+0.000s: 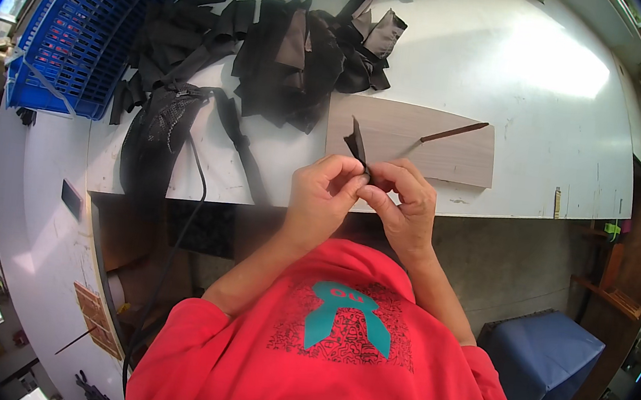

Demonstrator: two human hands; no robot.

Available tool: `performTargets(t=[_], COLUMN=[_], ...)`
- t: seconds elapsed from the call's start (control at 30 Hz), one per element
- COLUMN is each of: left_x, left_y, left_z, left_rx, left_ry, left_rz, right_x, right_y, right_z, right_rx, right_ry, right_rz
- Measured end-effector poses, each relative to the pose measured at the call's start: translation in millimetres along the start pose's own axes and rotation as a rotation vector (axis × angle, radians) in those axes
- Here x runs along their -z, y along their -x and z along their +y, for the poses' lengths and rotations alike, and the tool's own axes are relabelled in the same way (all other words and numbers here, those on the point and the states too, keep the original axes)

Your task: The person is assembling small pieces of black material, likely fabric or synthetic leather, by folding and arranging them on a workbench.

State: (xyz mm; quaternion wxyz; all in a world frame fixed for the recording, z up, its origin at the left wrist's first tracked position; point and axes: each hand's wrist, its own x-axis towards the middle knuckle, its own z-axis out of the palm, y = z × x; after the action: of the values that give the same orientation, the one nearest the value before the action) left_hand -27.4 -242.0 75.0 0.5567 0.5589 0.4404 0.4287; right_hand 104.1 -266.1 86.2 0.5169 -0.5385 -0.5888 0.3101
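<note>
I see a small black fabric piece (357, 147) above the near-left part of the board (456, 158), the left hand (321, 191) and right hand (407, 203) both pinched onto it. A brown stick (455, 131) is on the board's right half; to the board's left I spot black cloth (259, 82) on the desk (528, 148) and, farther out, a blue basket (85, 43).

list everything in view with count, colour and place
fabric strip: one, black, between hands
fabric pieces: many, mostly black, upper table
mesh piece: one, black, table's near edge
board: one, light brown, on table
stick: one, brown, on board
basket: one, blue, upper left
table: one, white, upper centre
cord: one, black, lower left
box-shaped item: one, blue, lower right
rest near the rim: too small to tell
shirt: one, red, on wearer
left hand: one, bare, on strip
right hand: one, bare, on strip
</note>
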Motion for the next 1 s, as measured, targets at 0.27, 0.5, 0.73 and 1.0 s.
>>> performTargets(t=[0.27, 0.5, 0.73, 1.0], left_x=[-30, -5, -28, -15], left_y=[-2, -16, -17, -19], left_z=[-11, 6, -3, 8], left_rx=[-0.162, 0.428, 0.066, 0.304], left_ry=[-0.154, 0.856, 0.057, 0.553], left_rz=[0.291, -0.093, 0.135, -0.065], right_x=[-6, 2, 7, 17], right_y=[-2, 0, 7, 6], right_z=[14, 14, 23, 38], right_rx=[0.171, -0.087, -0.762, -0.627], right_ry=[0.464, 0.227, -1.403, -0.905], right_rz=[0.144, 0.146, -0.076, -0.051])
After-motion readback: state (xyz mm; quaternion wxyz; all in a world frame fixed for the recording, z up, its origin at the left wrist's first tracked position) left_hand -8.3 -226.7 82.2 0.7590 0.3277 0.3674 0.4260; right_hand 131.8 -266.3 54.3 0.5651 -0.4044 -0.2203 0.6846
